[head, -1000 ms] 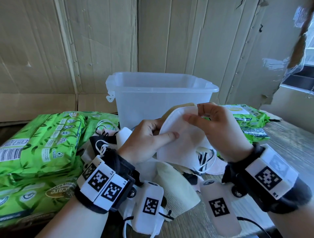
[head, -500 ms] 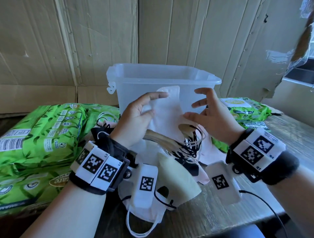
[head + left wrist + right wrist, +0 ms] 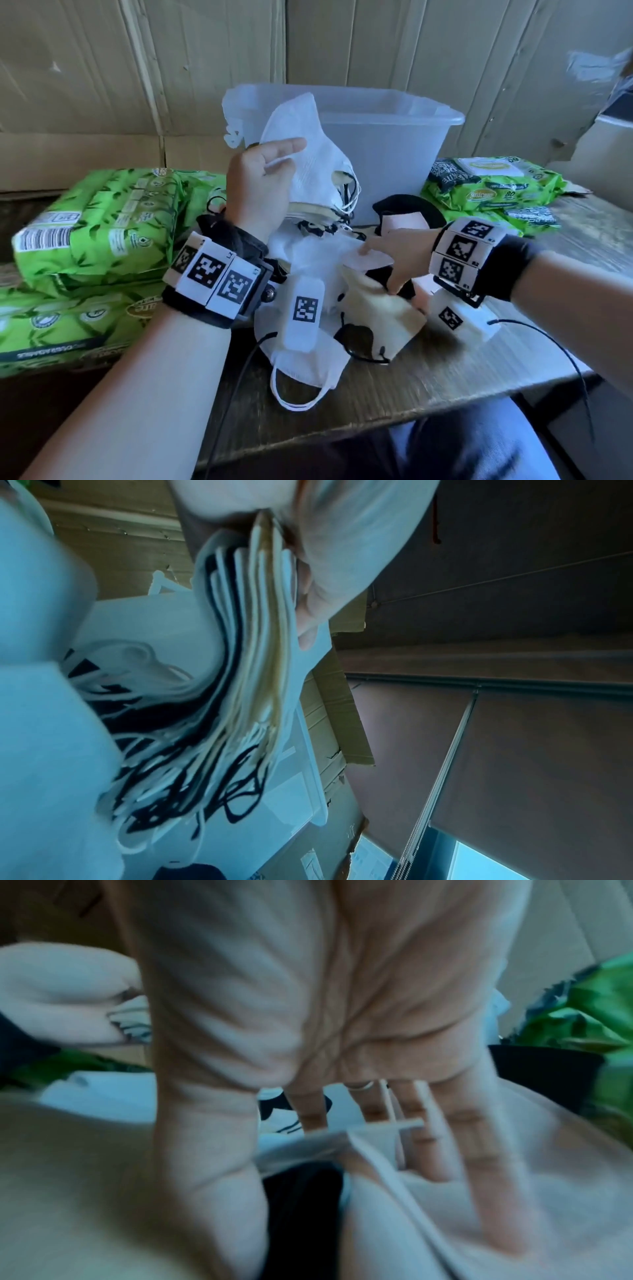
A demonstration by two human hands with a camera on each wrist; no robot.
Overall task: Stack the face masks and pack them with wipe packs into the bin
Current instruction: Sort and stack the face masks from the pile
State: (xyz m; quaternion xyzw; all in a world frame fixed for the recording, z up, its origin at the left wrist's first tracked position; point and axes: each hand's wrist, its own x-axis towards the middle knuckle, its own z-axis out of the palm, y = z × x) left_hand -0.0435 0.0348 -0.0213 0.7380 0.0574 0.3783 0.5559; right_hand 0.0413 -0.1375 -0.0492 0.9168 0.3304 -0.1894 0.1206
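Observation:
My left hand (image 3: 274, 164) grips a stack of face masks (image 3: 308, 161) upright in front of the clear plastic bin (image 3: 394, 144). The left wrist view shows the stack's white, cream and black edges (image 3: 260, 642) pinched under the thumb (image 3: 335, 534), ear loops dangling. My right hand (image 3: 383, 263) is low over the loose masks on the table. Its straight fingers (image 3: 479, 1137) touch a pale pink mask (image 3: 366, 258), thumb pointing down. A cream mask (image 3: 376, 308), a white mask (image 3: 305, 370) and a black mask (image 3: 407, 205) lie around it.
Green wipe packs are piled at the left (image 3: 96, 226) and more lie at the right (image 3: 489, 185) beside the bin. Cardboard panels (image 3: 137, 68) stand behind. The wooden table's front edge (image 3: 376, 421) is close to my lap. Cables trail from both wrists.
My right hand has let go of the stack and dropped to the loose masks on the table. My left hand now holds the stack alone, a little higher against the bin.

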